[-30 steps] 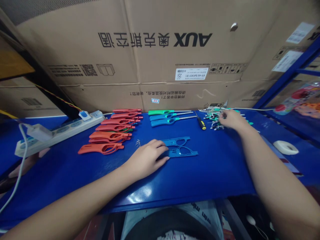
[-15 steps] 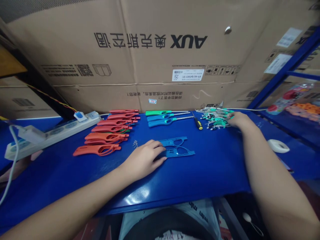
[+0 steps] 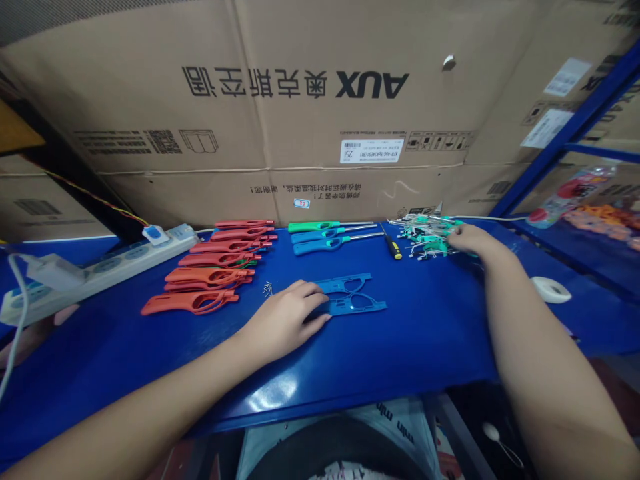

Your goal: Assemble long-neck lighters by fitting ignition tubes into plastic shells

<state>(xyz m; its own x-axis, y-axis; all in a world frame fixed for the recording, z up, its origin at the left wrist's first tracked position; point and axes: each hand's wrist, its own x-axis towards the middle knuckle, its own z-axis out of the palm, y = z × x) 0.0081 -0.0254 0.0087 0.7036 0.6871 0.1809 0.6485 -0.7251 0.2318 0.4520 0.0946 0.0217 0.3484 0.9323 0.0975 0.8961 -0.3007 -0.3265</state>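
Two blue lighter casing halves point(image 3: 357, 305) lie side by side on the blue tabletop, hollow sides up. Across their left ends rests my left hand point(image 3: 293, 313), its fingers curled over and holding them; the hand covers those ends. At the far right, my right hand point(image 3: 470, 239) reaches to the edge of a tangled pile of lighter inner parts point(image 3: 425, 233), green plastic with metal rods and thin wires. Its fingers are closed at the pile, and what they pinch is hidden. A black-and-yellow screwdriver point(image 3: 394, 249) lies just left of the pile.
Red and orange lighter casings point(image 3: 193, 301) form a column on the left. Three lighters with metal rods, one a green lighter point(image 3: 313, 227), lie at the back. Small screws point(image 3: 267, 289) sit beside my left hand. A power strip point(image 3: 113, 267) and cardboard point(image 3: 300, 33) border the table.
The view has shifted slightly, so everything sits a little further left. Both hands keep nearly the same places, the left on the casing halves and the right at the pile.
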